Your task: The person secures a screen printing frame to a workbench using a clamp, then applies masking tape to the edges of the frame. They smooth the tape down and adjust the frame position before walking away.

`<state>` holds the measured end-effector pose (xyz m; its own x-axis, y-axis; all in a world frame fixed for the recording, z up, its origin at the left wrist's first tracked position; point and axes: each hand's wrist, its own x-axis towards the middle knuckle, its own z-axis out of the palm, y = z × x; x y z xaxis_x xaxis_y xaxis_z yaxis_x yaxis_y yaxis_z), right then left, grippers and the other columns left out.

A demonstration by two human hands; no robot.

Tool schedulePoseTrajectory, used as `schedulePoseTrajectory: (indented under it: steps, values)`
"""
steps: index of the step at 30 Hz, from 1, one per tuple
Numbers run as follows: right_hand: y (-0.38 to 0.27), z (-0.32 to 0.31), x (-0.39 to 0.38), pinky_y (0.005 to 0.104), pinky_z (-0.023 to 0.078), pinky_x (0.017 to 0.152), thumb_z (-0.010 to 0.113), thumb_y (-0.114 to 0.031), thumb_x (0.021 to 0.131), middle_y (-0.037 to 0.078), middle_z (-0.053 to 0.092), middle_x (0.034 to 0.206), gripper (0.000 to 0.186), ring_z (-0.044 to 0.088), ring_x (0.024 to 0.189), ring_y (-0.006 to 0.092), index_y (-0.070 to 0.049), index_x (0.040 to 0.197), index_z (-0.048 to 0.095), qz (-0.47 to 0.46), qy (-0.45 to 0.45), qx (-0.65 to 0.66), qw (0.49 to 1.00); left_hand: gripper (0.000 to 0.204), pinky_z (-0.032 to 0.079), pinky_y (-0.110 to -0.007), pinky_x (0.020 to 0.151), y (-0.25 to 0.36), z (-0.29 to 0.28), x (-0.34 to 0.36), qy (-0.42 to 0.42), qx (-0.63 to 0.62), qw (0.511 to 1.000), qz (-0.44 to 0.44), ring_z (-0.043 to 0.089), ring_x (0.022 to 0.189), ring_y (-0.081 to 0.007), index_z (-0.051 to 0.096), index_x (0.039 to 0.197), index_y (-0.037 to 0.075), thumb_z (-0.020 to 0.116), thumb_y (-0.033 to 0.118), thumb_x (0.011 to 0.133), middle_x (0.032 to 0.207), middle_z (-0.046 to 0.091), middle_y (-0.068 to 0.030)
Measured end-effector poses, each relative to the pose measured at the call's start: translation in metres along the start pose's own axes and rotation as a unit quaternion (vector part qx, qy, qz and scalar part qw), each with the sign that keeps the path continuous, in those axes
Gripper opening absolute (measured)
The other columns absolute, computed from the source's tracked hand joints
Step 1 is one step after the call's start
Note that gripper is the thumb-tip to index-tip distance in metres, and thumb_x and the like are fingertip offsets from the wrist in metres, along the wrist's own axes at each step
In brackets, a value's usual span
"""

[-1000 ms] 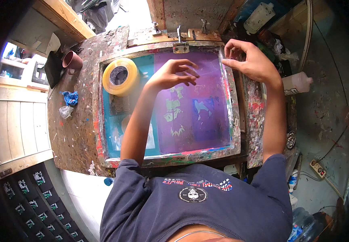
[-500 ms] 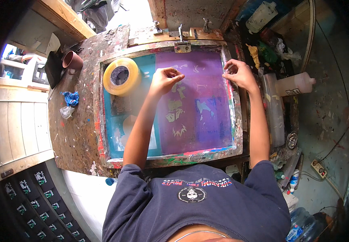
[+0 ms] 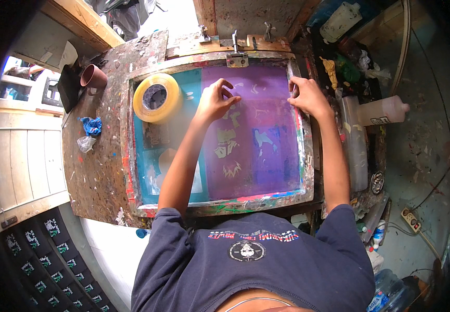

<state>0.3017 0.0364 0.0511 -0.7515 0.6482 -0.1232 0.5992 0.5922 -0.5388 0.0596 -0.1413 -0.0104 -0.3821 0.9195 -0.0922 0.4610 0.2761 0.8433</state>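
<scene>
A paint-stained wooden screen-printing frame lies in front of me, its mesh teal at the left and purple at the right with pale cut-out shapes. Over the upper middle of the mesh is my left hand, its index finger raised and its other fingertips bent toward the thumb. My right hand is at the frame's right rail, fingertips drawn together in a pinch. Whatever either hand holds is too thin or clear to make out. A large roll of yellowish clear tape rests at the mesh's upper left.
A metal hinge clamp holds the frame's far edge. On the stained table stand a reddish-brown cup and a crumpled blue wad. At the right are a translucent bottle and a cloudy plastic sleeve.
My left hand has shifted slightly right and its index finger has lifted away from the thumb. The right hand has barely moved, its fingers a little reshaped. The tape roll stays put.
</scene>
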Motion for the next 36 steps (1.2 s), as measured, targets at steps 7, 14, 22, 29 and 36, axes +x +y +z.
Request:
schedulePoseTrajectory:
  steps: [7,14,22,29,36]
  values:
    - [-0.003,0.006,0.003,0.0406,0.054,0.068,0.079,-0.004,0.073,0.018,0.071,0.076,0.029,0.072,0.075,0.0320,0.001,0.095,0.061,0.001,0.002,-0.061,0.998,0.044,0.055,-0.036,0.068,0.000,0.002,0.000,0.010,0.006,1.000,0.011,0.074,0.074,-0.0238,0.059,0.114,0.001,0.083,0.022,0.083,0.083,0.076,-0.0122]
    - [-0.007,0.022,-0.001,0.0449,0.057,0.081,0.076,-0.003,0.074,0.018,0.073,0.089,0.027,0.070,0.091,0.0367,-0.003,0.100,0.066,-0.046,0.044,-0.222,0.973,0.046,0.056,-0.041,0.078,0.006,0.010,-0.006,0.056,0.080,0.995,0.037,0.074,0.082,-0.0324,0.059,0.113,0.001,0.084,0.024,0.082,0.085,0.076,-0.0149]
    - [-0.007,0.031,0.005,0.0431,0.053,0.083,0.072,-0.002,0.075,0.012,0.070,0.093,0.017,0.065,0.099,0.0304,-0.007,0.091,0.071,-0.107,0.090,-0.323,0.936,0.042,0.055,-0.044,0.083,0.012,0.015,-0.010,0.128,0.210,0.969,0.036,0.069,0.096,-0.0360,0.057,0.109,0.001,0.080,0.024,0.082,0.095,0.071,-0.0177]
    - [-0.014,0.057,-0.022,0.0469,0.045,0.103,0.065,-0.005,0.084,0.016,0.072,0.107,0.021,0.063,0.112,0.0285,0.001,0.103,0.072,-0.100,0.124,-0.283,0.946,0.036,0.049,-0.045,0.100,0.013,0.047,-0.034,0.080,0.322,0.918,0.216,0.057,0.118,-0.0343,0.061,0.121,0.000,0.066,0.016,0.089,0.121,0.062,-0.0184]
    - [-0.015,0.102,-0.046,0.0551,0.009,0.126,0.046,-0.025,0.098,0.027,0.052,0.147,0.058,0.024,0.154,0.0332,0.018,0.136,0.052,-0.049,0.172,-0.382,0.907,0.059,0.018,-0.050,0.126,0.001,0.080,-0.054,0.058,0.321,0.925,0.196,0.027,0.153,-0.0341,0.039,0.153,0.001,0.043,0.035,0.105,0.161,0.037,-0.0180]
